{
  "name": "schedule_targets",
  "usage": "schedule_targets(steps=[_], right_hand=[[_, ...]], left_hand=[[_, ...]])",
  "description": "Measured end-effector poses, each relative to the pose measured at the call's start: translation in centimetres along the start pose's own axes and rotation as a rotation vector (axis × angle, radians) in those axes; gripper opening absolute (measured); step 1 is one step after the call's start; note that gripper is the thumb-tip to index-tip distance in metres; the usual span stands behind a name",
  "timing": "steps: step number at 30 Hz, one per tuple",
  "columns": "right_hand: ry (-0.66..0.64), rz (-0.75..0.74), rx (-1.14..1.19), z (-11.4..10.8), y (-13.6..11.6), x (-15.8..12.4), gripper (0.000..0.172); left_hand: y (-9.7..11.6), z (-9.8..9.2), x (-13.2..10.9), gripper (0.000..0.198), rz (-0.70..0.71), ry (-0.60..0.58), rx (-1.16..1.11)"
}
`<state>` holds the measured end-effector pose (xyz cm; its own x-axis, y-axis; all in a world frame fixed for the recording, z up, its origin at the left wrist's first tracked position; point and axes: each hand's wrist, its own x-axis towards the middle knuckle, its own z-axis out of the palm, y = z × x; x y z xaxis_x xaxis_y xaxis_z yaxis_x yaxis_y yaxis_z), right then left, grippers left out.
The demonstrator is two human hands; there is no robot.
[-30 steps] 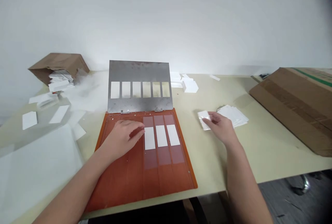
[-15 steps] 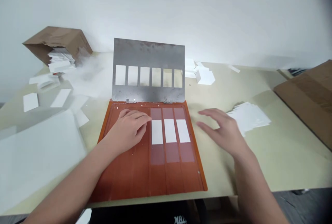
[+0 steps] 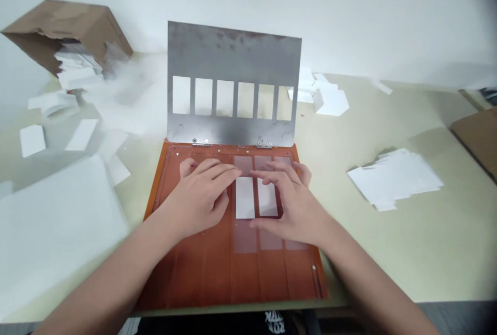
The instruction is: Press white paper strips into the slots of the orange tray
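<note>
Two white cards between the fingers, on a hinged board

Left card (image 3: 245, 198): flat, its upper corner just beside the left index fingertip.
Right card (image 3: 267, 198): next to the first, partly covered, between the right thumb and fingertips.
Right hand (image 3: 297, 200): thumb and fingers spread wide, thumb below the cards, fingertips above; any grip on a card cannot be made out.
Left hand (image 3: 204, 192): fingers bent, back of the hand upward; whether they pinch anything cannot be told.
Strips (image 3: 245, 237): three, pinkish, side by side; they show above and below the right fingers.
Board (image 3: 186, 273): orange, under both hands.
Plate (image 3: 233, 55): metal, six windows, raised on hinges beyond the fingertips.
Pile (image 3: 396, 177): white, fanned, well to the right of the right fingers.
Stack (image 3: 331, 101): white, beyond the right fingers, to the right of the plate.
Sheet (image 3: 50, 231): white, to the left of the left fingers.
Carton (image 3: 73, 16): brown, on its side, far beyond the left fingers, white pieces (image 3: 79, 68) at its mouth.
Table (image 3: 373, 257): pale, beneath everything listed.
</note>
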<state>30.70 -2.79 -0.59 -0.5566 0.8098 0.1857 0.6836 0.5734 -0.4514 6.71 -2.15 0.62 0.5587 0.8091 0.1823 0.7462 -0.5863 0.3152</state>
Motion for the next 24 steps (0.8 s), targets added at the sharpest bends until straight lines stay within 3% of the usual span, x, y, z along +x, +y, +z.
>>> schedule_targets(steps=[17,24], right_hand=[[-0.03,0.008,-0.054,0.11,-0.22,-0.08,0.066],[-0.038,0.003,-0.046,0.21,-0.28,-0.05,0.06]], left_hand=[[0.2,-0.02,0.32,0.036,0.006,-0.047,-0.038],[0.16,-0.18,0.37,0.043,0.007,-0.087,-0.04]])
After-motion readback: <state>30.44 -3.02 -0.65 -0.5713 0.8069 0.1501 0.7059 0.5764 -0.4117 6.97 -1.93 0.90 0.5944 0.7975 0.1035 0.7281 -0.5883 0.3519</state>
